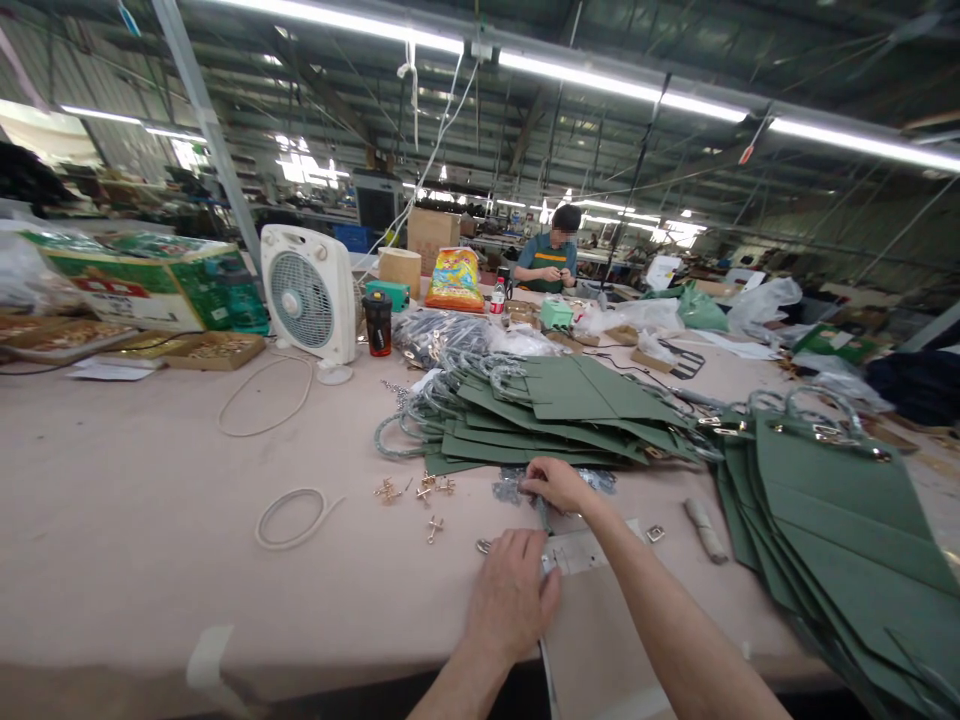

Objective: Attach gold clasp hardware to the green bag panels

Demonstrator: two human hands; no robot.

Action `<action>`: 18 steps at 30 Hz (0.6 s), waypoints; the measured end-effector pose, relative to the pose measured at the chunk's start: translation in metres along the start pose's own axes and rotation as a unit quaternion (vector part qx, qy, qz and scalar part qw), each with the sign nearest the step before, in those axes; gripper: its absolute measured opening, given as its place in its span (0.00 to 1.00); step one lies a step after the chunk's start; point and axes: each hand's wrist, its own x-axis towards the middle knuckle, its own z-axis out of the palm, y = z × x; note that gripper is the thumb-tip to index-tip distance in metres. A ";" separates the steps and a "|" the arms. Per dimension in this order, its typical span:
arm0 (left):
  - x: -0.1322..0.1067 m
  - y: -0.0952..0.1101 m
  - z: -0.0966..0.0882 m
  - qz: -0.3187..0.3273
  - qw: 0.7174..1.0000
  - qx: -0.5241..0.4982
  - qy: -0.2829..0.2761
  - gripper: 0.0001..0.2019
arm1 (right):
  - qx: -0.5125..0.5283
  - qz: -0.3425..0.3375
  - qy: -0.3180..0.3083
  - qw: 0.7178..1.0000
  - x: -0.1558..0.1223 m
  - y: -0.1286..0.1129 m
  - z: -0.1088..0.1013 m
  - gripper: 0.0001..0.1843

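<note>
My left hand (511, 590) lies palm down at the left edge of a light panel (600, 630), its thumb apart from the fingers. A small metal buckle (484, 546) sits by its fingertips. My right hand (559, 485) reaches past it, fingers pinched together over small pieces in clear plastic (508, 487). A short dark green strip (544, 515) shows just below those fingers; whether they grip it, I cannot tell. Another metal buckle (655, 534) lies right of the panel. Several gold-coloured metal fittings (424, 492) are scattered to the left.
Stacked green bag panels with wrapped handles (555, 400) lie just behind my hands; another green stack (840, 510) is at the right. A rolled cloth (705, 530), coiled cord (292, 518), white fan (309, 295) and dark bottle (377, 322) are on the table. A co-worker (551, 250) sits opposite.
</note>
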 end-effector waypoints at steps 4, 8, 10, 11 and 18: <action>-0.002 -0.001 0.001 0.000 1.000 0.004 -0.001 0.15 | 0.040 0.007 -0.011 0.999 0.004 0.003 -0.004 0.04; -0.002 -0.003 0.005 -0.002 1.000 0.004 0.005 0.16 | 0.071 0.002 0.014 0.997 0.005 0.004 -0.007 0.04; -0.001 -0.004 0.006 0.004 1.000 0.001 0.007 0.16 | 0.088 0.000 0.034 0.996 0.004 0.003 -0.009 0.05; -0.001 -0.004 0.007 0.008 1.000 -0.001 0.007 0.16 | 0.097 -0.001 0.044 0.994 0.002 0.002 -0.011 0.05; 0.001 -0.008 0.012 0.047 0.998 -0.007 0.029 0.14 | 0.184 -0.016 0.076 0.980 -0.032 0.003 -0.039 0.11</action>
